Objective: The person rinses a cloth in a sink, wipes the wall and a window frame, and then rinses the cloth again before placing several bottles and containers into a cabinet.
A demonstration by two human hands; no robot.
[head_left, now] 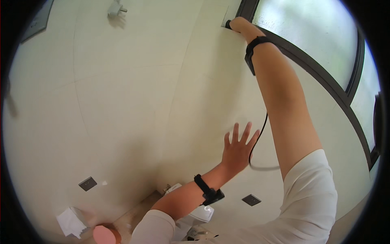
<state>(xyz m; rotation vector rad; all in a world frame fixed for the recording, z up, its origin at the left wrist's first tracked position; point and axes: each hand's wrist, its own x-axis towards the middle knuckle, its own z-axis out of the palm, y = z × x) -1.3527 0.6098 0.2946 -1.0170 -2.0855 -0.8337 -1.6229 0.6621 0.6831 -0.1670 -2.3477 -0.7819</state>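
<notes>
My right hand (pixel 240 25) is stretched far up to the lower left corner of the window frame. Its fingers are closed, mostly hidden by the back of the hand, around something I cannot make out; a small black end (pixel 228 24) shows at the fingertips, beside a pale plate (pixel 224 20) on the wall. Lower down, my left hand (pixel 237 153) is open with fingers spread against or just before the cream wall (pixel 203 101). Nothing is in it. A thin black cord (pixel 250 156) loops beside the left hand and passes behind my right arm.
Dark-framed frosted windows (pixel 308 32) fill the upper right. A white hook-like fitting (pixel 117 9) sticks out of the wall. Below are dark wall plates (pixel 87 184), a white toilet (pixel 201 213), white paper (pixel 72 222) and a round pink thing (pixel 105 235).
</notes>
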